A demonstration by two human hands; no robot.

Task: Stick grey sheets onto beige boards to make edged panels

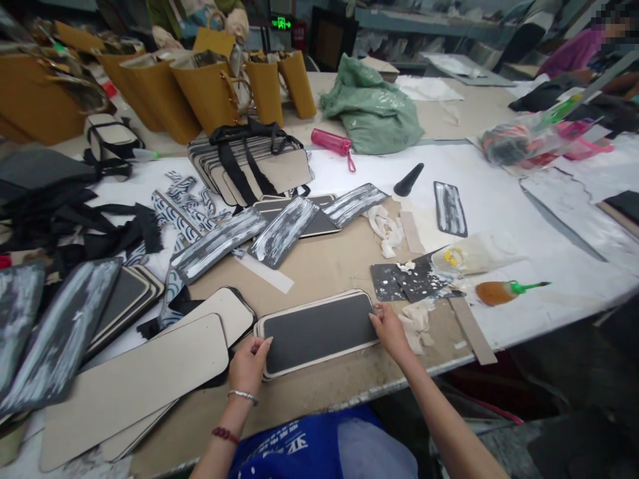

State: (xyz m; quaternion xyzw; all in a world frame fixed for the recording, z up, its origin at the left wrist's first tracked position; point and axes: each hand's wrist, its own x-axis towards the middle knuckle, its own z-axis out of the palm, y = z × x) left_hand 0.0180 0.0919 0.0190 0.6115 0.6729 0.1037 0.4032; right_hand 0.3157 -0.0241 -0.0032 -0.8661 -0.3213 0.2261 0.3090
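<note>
A dark grey rectangular panel (319, 331) with rounded corners lies on a short stack of pale-edged panels near the table's front edge. My left hand (249, 362) pinches its left end between thumb and fingers. At the opposite end my right hand (392, 329) grips the right edge the same way. Left of my left hand lie large beige panels (144, 386), overlapping each other. Beyond the stack, dark panels streaked with white paste (287, 229) lie fanned out. To the right are paste-spattered black pieces (414, 279) and a crumpled cloth (417, 326).
An orange glue bottle (492, 293) with a green nozzle lies at right, near a clear bag (479, 253). A strapped bundle of panels (259, 163), pink umbrella-like cylinder (330, 142) and green sack (374, 106) stand farther back. Mustard bags (204, 93) line the back left. Other people are behind.
</note>
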